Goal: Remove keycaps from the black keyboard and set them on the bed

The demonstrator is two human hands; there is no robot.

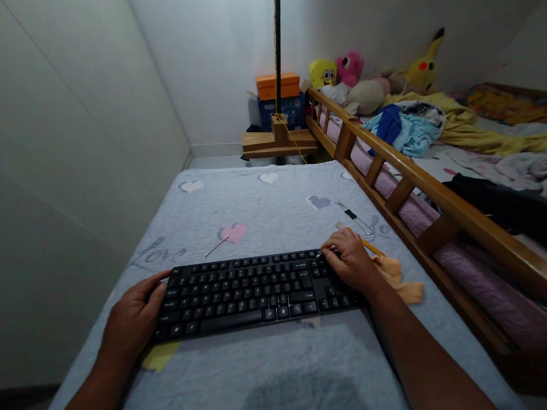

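Keyboard (252, 295) lies across the centre of the frame, flat on a pale blue patterned cover (233, 203), with its long edges running from left to right. The left hand (130, 318) is closed around the keyboard's left end, thumb toward the upper corner. The right hand (354, 258) is bent narrowly over the upper right corner, above the number keys; I cannot tell whether it grips the edge, merely rests there or pinches something small.

For steady handling, both ends are best kept level, with the grip on the frame rather than the keys, so that no key gets pressed. Matching pressure from each side should stop it swinging askew, and the soft cover may ruck up if the keyboard is dragged, so a slight lift would be wiser.

Small things lie close by: a thin white-tipped stick (216, 247) just above the keyboard, left of centre; a slim tool with a black band (351, 215) beyond the right hand; and a yellow stick (374, 248) and an orange cloth (408, 291) beside the right wrist. Moving the keyboard slowly would avoid catching them.
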